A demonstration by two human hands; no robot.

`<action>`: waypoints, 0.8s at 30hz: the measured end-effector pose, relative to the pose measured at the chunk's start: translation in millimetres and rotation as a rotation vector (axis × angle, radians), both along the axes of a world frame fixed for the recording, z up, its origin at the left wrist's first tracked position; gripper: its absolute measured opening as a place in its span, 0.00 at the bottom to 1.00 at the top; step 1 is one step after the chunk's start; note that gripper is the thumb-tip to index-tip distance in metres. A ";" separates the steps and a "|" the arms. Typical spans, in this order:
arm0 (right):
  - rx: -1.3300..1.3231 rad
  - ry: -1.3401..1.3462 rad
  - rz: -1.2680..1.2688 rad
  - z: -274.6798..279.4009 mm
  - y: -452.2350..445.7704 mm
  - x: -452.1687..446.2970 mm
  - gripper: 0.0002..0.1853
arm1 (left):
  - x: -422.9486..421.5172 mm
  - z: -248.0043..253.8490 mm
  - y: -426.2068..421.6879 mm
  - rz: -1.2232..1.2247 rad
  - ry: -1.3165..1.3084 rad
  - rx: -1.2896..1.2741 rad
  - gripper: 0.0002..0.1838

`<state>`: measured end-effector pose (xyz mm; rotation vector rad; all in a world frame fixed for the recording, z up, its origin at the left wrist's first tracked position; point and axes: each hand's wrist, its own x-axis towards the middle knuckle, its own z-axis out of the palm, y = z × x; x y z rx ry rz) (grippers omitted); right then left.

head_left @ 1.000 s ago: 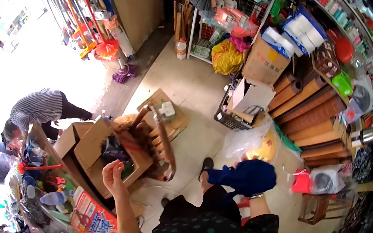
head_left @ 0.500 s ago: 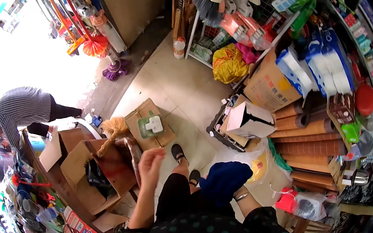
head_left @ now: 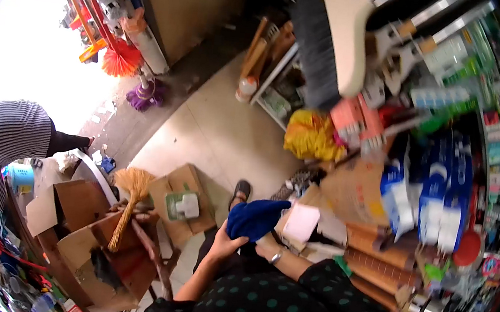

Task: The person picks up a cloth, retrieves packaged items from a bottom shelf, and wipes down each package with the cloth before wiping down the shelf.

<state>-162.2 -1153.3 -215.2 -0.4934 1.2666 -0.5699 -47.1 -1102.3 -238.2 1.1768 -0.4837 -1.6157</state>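
Observation:
A bunched dark blue cloth [head_left: 253, 217] is in front of my body, above my legs. My left hand [head_left: 226, 241] grips its left lower edge, thumb on the near side. At its lower right is my right hand [head_left: 266, 245], with a bracelet on the wrist; the fingers go behind the cloth and are mostly hidden. Just past the cloth, on the floor, a flat cardboard box [head_left: 203, 181] carries a green and white package [head_left: 182, 206].
Open cardboard boxes [head_left: 46, 212] and a straw broom [head_left: 125, 215] stand at left. A person in a striped top [head_left: 13, 130] bends near the doorway. A large brush [head_left: 339, 42] hangs close at top. Rolled mats [head_left: 381, 253] and paper packs [head_left: 444, 198] crowd the right.
The blue cloth has come leftward with my right hand to the middle of my body. My left hand, empty before, has moved right and taken hold of it. The view has shifted.

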 end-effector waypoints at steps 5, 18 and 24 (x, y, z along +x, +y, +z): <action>-0.095 0.209 0.471 -50.1 -124.1 -4.0 0.21 | 33.5 -22.7 -84.4 0.339 0.084 0.212 0.29; -0.331 0.699 0.548 -353.0 -352.9 47.1 0.25 | 142.5 -195.9 -254.4 0.589 0.052 0.293 0.27; -0.419 0.925 0.597 -473.1 -468.4 -0.2 0.30 | 184.6 -308.1 -333.8 0.333 -0.113 0.371 0.25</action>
